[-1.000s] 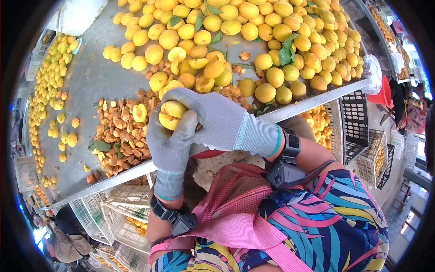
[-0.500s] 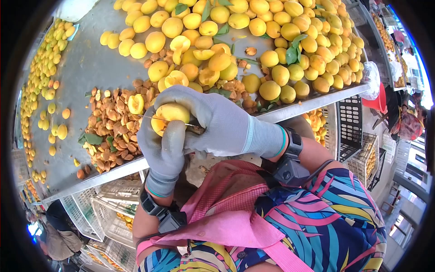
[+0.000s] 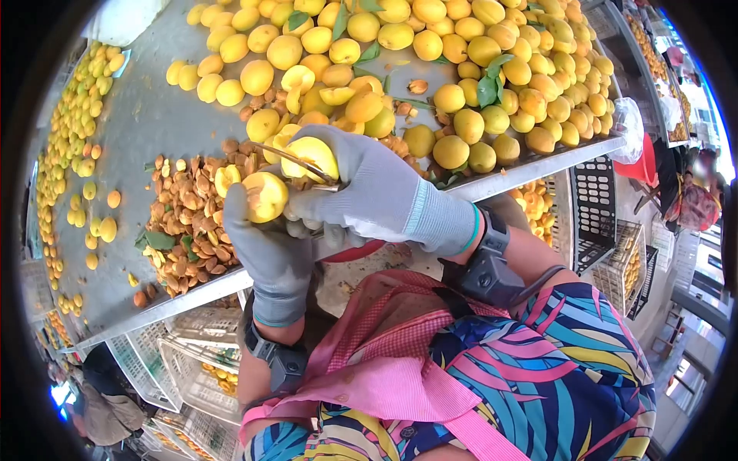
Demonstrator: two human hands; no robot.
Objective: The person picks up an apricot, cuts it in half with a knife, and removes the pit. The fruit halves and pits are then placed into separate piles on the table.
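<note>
My left hand [image 3: 269, 250], in a grey glove, grips an apricot half [image 3: 266, 198] between thumb and fingers; a brownish patch shows on its cut face. My right hand [image 3: 373, 184], gloved too, is closed on a knife [image 3: 278, 151] with a thin narrow blade; its handle is mostly hidden. Against that blade the right hand also keeps a second apricot half [image 3: 317, 157], cut face up. The two halves are apart, close beside each other above the table's near edge. Just beyond the hands lies a heap of apricot pits [image 3: 196, 211].
Whole apricots [image 3: 469, 127] with green leaves cover the far and right part of the metal table [image 3: 146, 115]. More apricots [image 3: 73, 131] lie along the left. Plastic crates [image 3: 200, 369] stand below the edge, a black crate [image 3: 596, 201] and red basin [image 3: 644, 165] at right.
The apricot, held together between both hands before, is now parted into two halves. My left hand has drawn its half slightly left and down; the blade and other half stay with my right hand.
</note>
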